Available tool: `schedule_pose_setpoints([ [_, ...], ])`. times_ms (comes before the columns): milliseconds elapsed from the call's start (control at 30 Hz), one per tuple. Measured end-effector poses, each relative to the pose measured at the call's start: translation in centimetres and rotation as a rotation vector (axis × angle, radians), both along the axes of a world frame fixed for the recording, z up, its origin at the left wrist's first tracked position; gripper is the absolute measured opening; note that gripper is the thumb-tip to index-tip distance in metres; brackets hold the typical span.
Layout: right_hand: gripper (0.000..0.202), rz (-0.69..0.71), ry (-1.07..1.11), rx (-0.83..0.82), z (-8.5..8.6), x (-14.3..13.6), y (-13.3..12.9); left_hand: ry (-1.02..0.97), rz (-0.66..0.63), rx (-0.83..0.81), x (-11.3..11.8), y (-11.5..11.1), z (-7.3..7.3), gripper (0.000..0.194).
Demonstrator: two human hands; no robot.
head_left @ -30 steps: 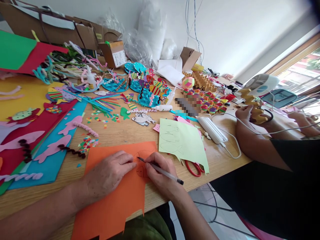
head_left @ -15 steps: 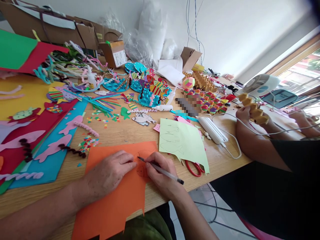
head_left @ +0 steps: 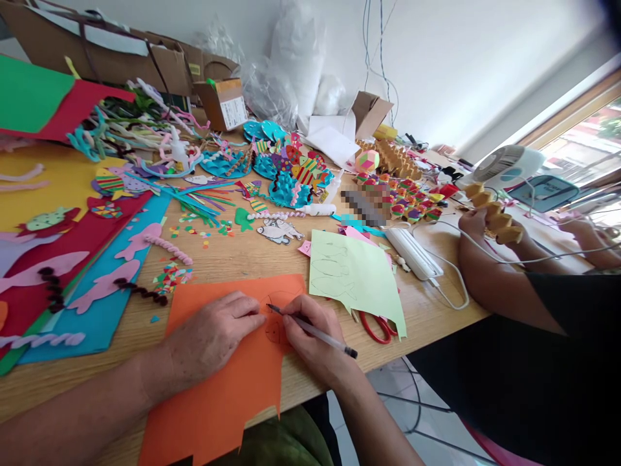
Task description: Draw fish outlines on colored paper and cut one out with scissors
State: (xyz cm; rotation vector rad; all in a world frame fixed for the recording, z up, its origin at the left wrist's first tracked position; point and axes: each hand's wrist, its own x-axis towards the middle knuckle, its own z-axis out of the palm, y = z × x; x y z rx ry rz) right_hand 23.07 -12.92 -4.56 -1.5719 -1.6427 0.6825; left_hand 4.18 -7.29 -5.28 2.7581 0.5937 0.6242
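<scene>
An orange sheet [head_left: 218, 395] with a cut, stepped lower edge lies at the front of the table, and pencil-thin rounded outlines show near its upper right corner. My left hand [head_left: 213, 333] rests flat on the sheet, holding nothing, its fingertips close to the outlines. In my right hand [head_left: 315, 330] is a pen [head_left: 323, 334] with a clear barrel and dark end, its tip touching the orange paper. A light green sheet [head_left: 369, 278] with fish outlines lies to the right, partly over red-handled scissors [head_left: 376, 329].
Coloured sheets [head_left: 104, 310] with pink paper fish lie at left. Pipe cleaners, blue decorated plates [head_left: 291, 191] and glue bottles [head_left: 320, 210] stand behind. A white power strip [head_left: 412, 252] with a cable is at right, beside another person's arm [head_left: 504, 285].
</scene>
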Motion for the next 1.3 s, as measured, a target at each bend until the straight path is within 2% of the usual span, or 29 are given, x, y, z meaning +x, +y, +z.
schedule_pose_setpoints([
  [267, 0.01, 0.004, 0.003, 0.009, -0.08, 0.06, -0.05, -0.003, 0.001, -0.007, 0.09, 0.05, 0.15, 0.039],
  [1300, 0.01, 0.013, -0.015, -0.006, 0.31, 0.02, 0.09, 0.023, -0.003, -0.022, 0.12, 0.06, 0.22, 0.039],
])
